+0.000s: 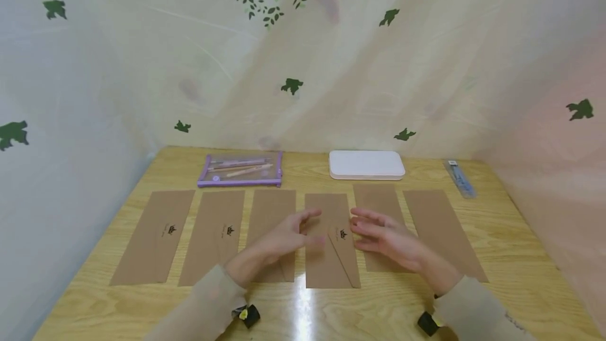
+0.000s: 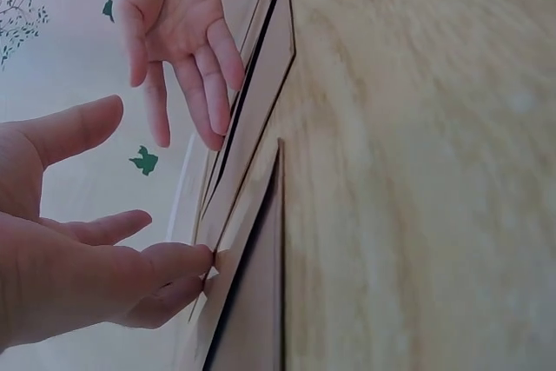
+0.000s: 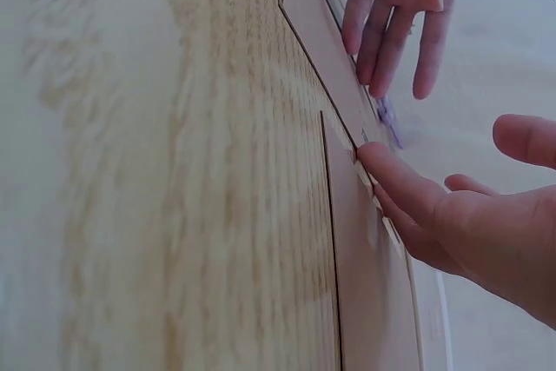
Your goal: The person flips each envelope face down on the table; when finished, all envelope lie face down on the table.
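Note:
Brown paper envelopes lie in a row across the table, several of them. A fourth-from-left envelope (image 1: 322,270), with a slanted flap and a small black crown print, lies between my hands. My left hand (image 1: 283,238) is over the gap between it and the third envelope (image 1: 272,207), thumb and fingers spread apart. To its right, my right hand (image 1: 388,241) hovers over the fifth envelope (image 1: 376,196), its fingers loosely extended toward the crown print. Both palms face each other with nothing held. In the wrist views, the lower fingertips of the left hand (image 2: 87,267) and right hand (image 3: 486,215) come right down at the envelopes.
At the back stand a purple-edged clear pencil pouch (image 1: 240,183) with pencils inside and a white flat case (image 1: 366,164). A slim blue packet (image 1: 460,179) lies back right. More envelopes (image 1: 153,236) extend left, and one (image 1: 442,233) lies rightmost. Printed curtains (image 1: 331,93) surround the wooden table (image 1: 369,309).

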